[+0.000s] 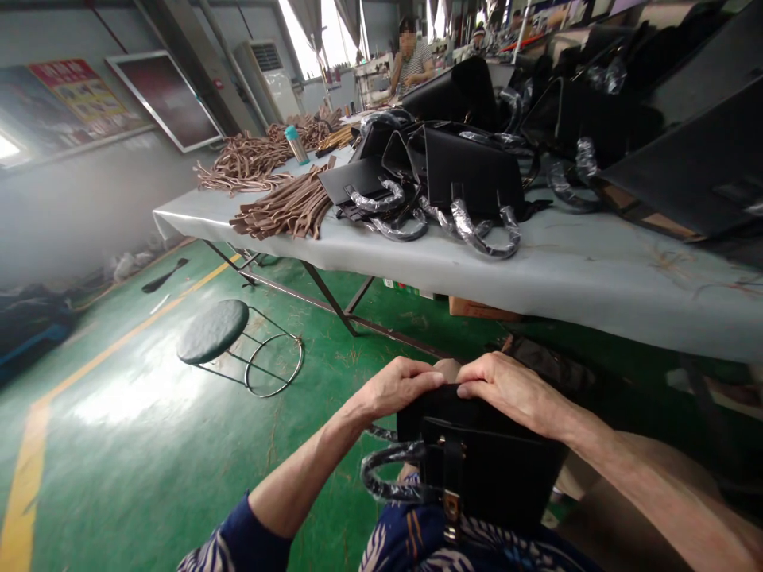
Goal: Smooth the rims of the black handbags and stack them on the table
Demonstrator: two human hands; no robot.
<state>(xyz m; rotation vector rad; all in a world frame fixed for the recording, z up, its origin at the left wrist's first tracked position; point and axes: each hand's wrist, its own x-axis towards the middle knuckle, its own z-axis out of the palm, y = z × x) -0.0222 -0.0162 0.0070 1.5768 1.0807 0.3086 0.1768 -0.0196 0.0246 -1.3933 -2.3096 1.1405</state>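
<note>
A black handbag [506, 469] rests on my lap, tilted on its side. Its handle [390, 473] is wrapped in clear plastic and points left, and a strap with a gold-coloured clasp [451, 508] hangs down its front. My left hand [405, 385] grips the bag's far upper edge, thumb on the near side. Close beside it, my right hand [506, 385] pinches the same edge with thumb and fingers. The fingertips of both hands are partly hidden behind the edge.
A table with a pale cover [381, 258] stands ahead, bearing several black handbags [470, 171], bundles of brown straps [286, 202] and a teal-topped bottle [296, 145]. A round stool [213, 331] stands on the green floor at left. Another person [414, 63] sits beyond the table.
</note>
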